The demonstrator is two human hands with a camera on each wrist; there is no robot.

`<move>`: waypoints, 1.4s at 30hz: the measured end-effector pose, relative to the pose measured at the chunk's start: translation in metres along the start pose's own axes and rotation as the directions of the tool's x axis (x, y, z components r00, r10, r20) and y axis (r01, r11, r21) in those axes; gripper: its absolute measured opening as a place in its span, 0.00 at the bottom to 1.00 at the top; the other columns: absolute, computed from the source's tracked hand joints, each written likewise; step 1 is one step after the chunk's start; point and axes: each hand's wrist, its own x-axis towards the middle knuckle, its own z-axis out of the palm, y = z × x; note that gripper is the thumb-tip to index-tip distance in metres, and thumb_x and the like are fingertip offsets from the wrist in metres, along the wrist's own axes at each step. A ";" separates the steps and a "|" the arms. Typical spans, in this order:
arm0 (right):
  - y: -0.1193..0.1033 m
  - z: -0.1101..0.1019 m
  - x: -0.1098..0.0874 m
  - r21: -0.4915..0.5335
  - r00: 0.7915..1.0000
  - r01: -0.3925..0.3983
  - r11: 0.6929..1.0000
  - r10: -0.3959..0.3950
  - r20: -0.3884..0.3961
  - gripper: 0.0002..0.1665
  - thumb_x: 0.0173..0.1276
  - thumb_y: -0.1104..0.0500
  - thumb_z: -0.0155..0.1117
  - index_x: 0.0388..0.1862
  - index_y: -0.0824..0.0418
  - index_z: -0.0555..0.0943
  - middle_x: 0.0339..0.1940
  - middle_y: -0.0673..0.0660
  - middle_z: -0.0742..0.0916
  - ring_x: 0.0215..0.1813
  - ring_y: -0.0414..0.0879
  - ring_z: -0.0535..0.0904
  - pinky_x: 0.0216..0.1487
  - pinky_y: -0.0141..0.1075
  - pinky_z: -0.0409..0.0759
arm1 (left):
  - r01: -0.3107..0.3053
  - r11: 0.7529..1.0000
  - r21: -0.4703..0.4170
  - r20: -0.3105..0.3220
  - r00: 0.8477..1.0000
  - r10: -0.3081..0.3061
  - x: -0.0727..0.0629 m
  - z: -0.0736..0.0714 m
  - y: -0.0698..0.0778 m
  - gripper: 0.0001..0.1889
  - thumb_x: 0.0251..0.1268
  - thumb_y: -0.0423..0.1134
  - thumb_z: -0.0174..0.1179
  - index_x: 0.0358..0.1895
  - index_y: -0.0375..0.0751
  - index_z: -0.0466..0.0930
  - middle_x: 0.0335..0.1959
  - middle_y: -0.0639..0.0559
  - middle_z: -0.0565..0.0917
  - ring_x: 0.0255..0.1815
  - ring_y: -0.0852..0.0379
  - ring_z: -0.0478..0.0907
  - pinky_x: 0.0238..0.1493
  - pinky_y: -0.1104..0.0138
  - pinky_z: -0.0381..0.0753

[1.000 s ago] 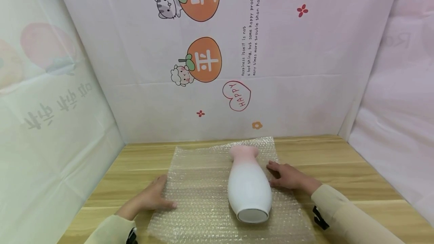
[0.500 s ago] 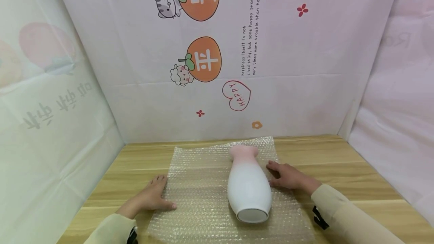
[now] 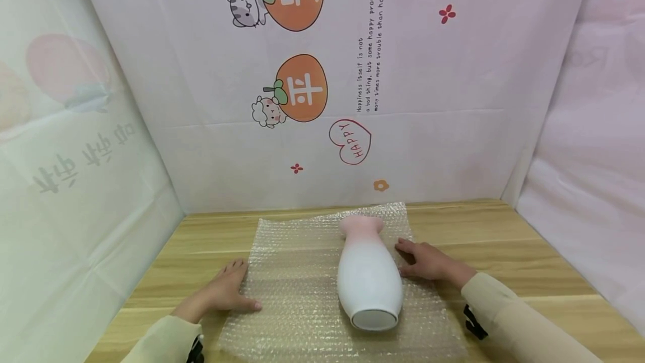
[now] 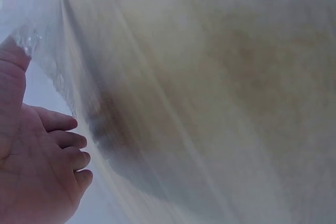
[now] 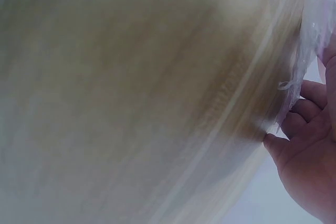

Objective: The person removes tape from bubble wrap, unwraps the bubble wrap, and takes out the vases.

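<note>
In the head view, a vase (image 3: 370,279), pink at the neck and white on the body, lies on its side on a sheet of bubble wrap (image 3: 292,273). Its base faces me. My left hand (image 3: 224,290) rests at the sheet's left edge, thumb over the wrap and fingers extended on the table. At the right edge, beside the vase and apart from it, my right hand (image 3: 430,262) touches the wrap with loosely bent fingers. Each wrist view shows its hand, left (image 4: 39,161) and right (image 5: 310,140), by the raised wrap edge.
The wooden table (image 3: 504,251) extends to both sides of the wrap. A printed white cloth (image 3: 428,144) hangs behind it, with further cloth walls at the left (image 3: 90,212) and right (image 3: 589,184). Black bands show at both sleeve cuffs.
The fingers of my left hand lie slightly more spread than a second ago. Vase, wrap and right hand stay in place; the head view has shifted very slightly.
</note>
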 end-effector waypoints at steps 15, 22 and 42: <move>0.003 0.000 0.002 0.011 1.000 -0.022 1.000 0.022 0.010 0.42 0.63 0.50 0.70 0.68 0.73 0.68 0.70 0.72 0.67 0.71 0.67 0.59 0.67 0.58 0.58 | -0.065 0.995 0.076 -0.013 0.998 0.066 0.007 -0.012 0.010 0.59 0.48 0.57 0.73 0.68 0.13 0.51 0.69 0.16 0.49 0.71 0.24 0.44 0.68 0.39 0.43; 0.005 0.001 0.002 0.009 1.000 -0.022 1.000 0.022 0.011 0.42 0.63 0.50 0.70 0.68 0.73 0.68 0.70 0.72 0.67 0.71 0.67 0.59 0.67 0.57 0.59 | -0.094 0.989 0.114 -0.003 0.996 0.095 0.019 -0.017 0.025 0.56 0.52 0.57 0.71 0.69 0.16 0.52 0.71 0.21 0.50 0.72 0.27 0.45 0.69 0.41 0.45; 0.003 0.002 0.000 0.018 1.000 -0.029 0.999 0.029 0.008 0.42 0.64 0.50 0.70 0.68 0.73 0.68 0.70 0.71 0.67 0.71 0.66 0.59 0.67 0.57 0.59 | -0.158 0.980 -0.123 -0.018 0.987 0.157 0.071 -0.010 0.102 0.48 0.62 0.62 0.60 0.73 0.28 0.56 0.71 0.33 0.62 0.71 0.38 0.59 0.68 0.49 0.58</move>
